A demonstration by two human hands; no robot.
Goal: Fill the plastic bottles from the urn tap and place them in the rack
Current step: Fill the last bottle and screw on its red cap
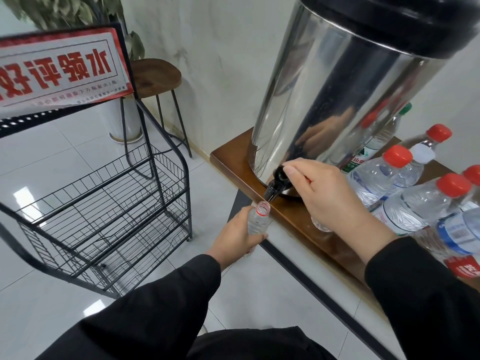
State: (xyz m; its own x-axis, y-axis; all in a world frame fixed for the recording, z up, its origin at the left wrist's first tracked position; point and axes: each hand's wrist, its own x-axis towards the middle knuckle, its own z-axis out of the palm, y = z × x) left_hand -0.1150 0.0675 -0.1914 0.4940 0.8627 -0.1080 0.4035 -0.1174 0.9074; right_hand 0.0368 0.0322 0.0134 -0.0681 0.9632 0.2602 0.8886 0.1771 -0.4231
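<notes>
Standing at the front edge of a wooden tabletop (293,216), the steel urn (337,94) has its black tap (276,184) overhanging that edge, with open floor below. The left hand (239,236) is wrapped closed around an uncapped clear bottle (259,219), held upright off the table edge with its red-ringed mouth just under the tap spout. The right hand (330,193) reaches across the tabletop, thumb and fingers closed on the tap lever. No stream is discernible, and the fill level cannot be told. Capped bottles (389,175) with red lids crowd the tabletop to the right of the urn, close behind the right wrist. The black wire rack (111,203) stands on the tiled floor to the left, its shelves bare, separated from the table by a clear strip of floor. A red-and-white sign (59,68) tops the rack. A wooden stool (155,76) stands behind it by the wall.
</notes>
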